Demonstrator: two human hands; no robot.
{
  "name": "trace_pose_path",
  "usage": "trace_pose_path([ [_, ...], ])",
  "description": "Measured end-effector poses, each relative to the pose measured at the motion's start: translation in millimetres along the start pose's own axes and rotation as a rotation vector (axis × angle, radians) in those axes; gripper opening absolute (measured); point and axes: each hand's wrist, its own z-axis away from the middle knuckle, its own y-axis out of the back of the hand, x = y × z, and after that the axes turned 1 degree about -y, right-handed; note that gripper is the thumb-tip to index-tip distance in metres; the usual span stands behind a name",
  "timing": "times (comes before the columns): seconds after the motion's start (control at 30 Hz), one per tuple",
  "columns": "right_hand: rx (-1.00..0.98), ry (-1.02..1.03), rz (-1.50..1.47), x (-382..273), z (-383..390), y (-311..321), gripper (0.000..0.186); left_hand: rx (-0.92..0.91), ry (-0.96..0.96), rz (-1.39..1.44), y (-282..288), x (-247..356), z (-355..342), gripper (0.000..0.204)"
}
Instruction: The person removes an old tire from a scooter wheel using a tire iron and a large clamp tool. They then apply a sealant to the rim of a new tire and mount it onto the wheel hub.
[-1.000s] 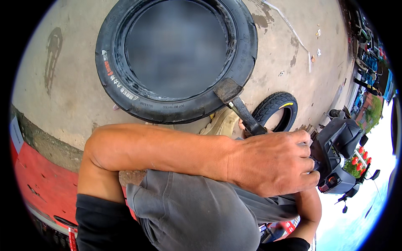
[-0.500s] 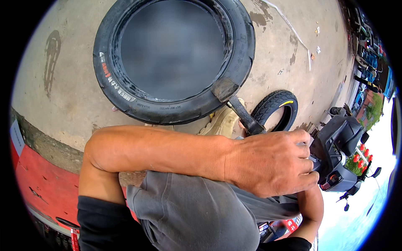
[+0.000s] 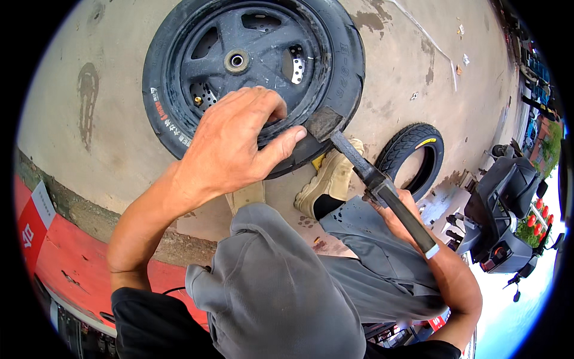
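Observation:
A black scooter tyre (image 3: 344,78) lies flat on the ground around a dark spoked wheel (image 3: 281,72). My left hand (image 3: 230,140) hovers over the near part of the wheel. Its thumb is apart from bent fingers and I see nothing in it. A long dark metal bar tool (image 3: 373,176) slants from the tyre's near right side toward me, its flat, square foot (image 3: 324,124) on the sidewall. My right hand (image 3: 399,209) is closed around the tool's middle, partly hidden behind it.
A smaller loose tyre (image 3: 412,152) rests on the concrete to the right. My tan shoe (image 3: 332,179) is beside the big tyre. At the right stands a parked scooter (image 3: 502,209). A red surface (image 3: 78,257) borders the left, past a raised concrete edge (image 3: 66,191).
My left hand has drawn back from the right, where it was closed near the tool's handle, to above the wheel. The tool's handle and my right hand now show.

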Motion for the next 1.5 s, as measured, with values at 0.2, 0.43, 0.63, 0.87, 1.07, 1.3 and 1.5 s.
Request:
trace_pose_path([
  [0.2,0.014,0.064,-0.074,-7,-1,-1,0.032,-0.072,-0.138,-0.458,-43,-9,31,0.124],
  [0.43,0.089,0.194,-0.073,-25,-8,-8,0.065,0.041,-0.126,-0.338,-57,-19,27,0.124],
  [0.63,0.026,0.188,-0.045,-35,-7,-3,0.068,-0.024,-0.142,-0.345,-51,-15,24,0.129],
  [0.87,-0.047,-0.027,-0.043,-58,-4,15,0.064,-0.044,-0.114,-0.320,-46,-15,24,0.130],
  [1.07,-0.061,0.008,0.139,-46,10,22,0.055,-0.056,-0.094,-0.311,-47,-19,28,0.128],
  [1.3,-0.032,0.189,0.015,59,-42,-6,0.013,0.002,-0.106,-0.301,-58,-24,23,0.128],
  [1.5,-0.015,0.341,0.039,105,-89,-23,0.011,0.035,-0.129,-0.307,-61,-25,21,0.129],
])
